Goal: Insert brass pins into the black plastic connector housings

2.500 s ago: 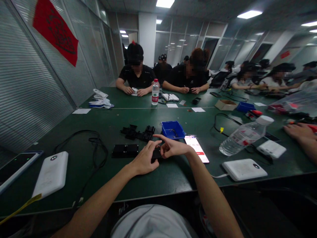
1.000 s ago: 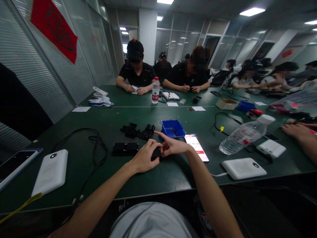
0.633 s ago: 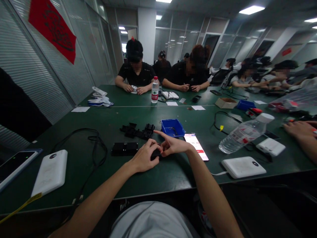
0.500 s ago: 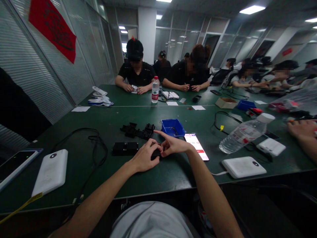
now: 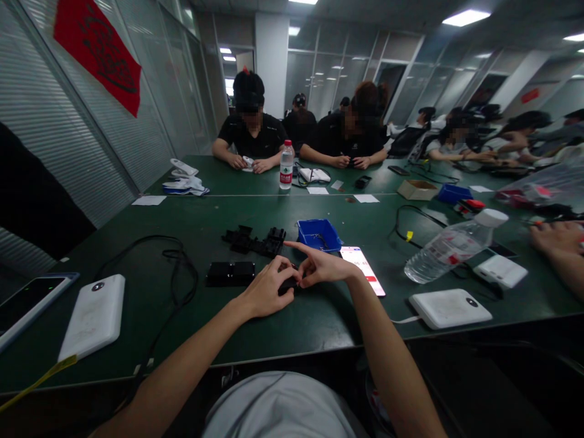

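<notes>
My left hand [image 5: 269,287] is closed around a small black plastic part [image 5: 288,283] low over the green table. Against the right end of that part, my right hand [image 5: 320,267] pinches with thumb and bent fingers, its index finger stretched out to the left. Whatever sits in the pinch is hidden or too small to name. Left of my hands lies a black rectangular case [image 5: 230,274]. Behind it is a group of black plastic parts [image 5: 254,241]. A blue tray [image 5: 318,235] with small dark pieces inside stands just beyond my right hand.
A lit phone [image 5: 364,271] lies right of my hands. A clear water bottle [image 5: 449,246] leans farther right, near a white power bank [image 5: 449,307]. Another white power bank [image 5: 93,313] and a black cable [image 5: 176,267] lie left. Co-workers sit across the table.
Both hands stay in the same place. My right hand's fingers have shifted slightly at the black part; otherwise the table looks the same.
</notes>
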Available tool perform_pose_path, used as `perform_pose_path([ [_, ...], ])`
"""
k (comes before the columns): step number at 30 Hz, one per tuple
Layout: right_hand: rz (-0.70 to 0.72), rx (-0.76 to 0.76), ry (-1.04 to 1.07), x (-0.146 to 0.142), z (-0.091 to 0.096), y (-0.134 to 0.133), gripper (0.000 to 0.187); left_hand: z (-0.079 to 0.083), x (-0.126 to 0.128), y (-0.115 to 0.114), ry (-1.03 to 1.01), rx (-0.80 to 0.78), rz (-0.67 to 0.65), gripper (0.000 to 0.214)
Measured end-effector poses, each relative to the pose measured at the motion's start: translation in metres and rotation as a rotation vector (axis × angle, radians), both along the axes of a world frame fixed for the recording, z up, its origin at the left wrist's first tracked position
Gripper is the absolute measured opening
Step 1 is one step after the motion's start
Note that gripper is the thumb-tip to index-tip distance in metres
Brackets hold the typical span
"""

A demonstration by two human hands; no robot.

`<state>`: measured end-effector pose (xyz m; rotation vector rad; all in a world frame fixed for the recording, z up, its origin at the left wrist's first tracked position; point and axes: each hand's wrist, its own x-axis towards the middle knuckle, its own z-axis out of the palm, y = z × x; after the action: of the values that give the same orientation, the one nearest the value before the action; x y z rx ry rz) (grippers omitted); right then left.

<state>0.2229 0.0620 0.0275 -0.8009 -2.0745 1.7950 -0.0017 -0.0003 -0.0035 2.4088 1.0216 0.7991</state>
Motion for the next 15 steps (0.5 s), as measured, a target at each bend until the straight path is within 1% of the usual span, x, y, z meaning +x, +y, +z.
perform_pose_path([
  [3,-0.006,0.013,-0.010,0.000,0.001,0.000,0.116,0.000,0.000,0.000,-0.009,0.001,-0.005,0.027],
  [10,-0.010,0.008,-0.049,-0.004,0.003,-0.002,0.116,0.003,0.001,-0.001,-0.020,-0.027,0.004,0.030],
  [12,-0.031,0.046,-0.078,-0.006,0.004,-0.004,0.109,0.002,0.001,0.000,-0.013,-0.027,0.003,0.028],
  [15,-0.084,0.143,-0.124,-0.007,0.005,-0.011,0.086,0.001,0.001,0.000,-0.008,-0.019,-0.004,0.025],
])
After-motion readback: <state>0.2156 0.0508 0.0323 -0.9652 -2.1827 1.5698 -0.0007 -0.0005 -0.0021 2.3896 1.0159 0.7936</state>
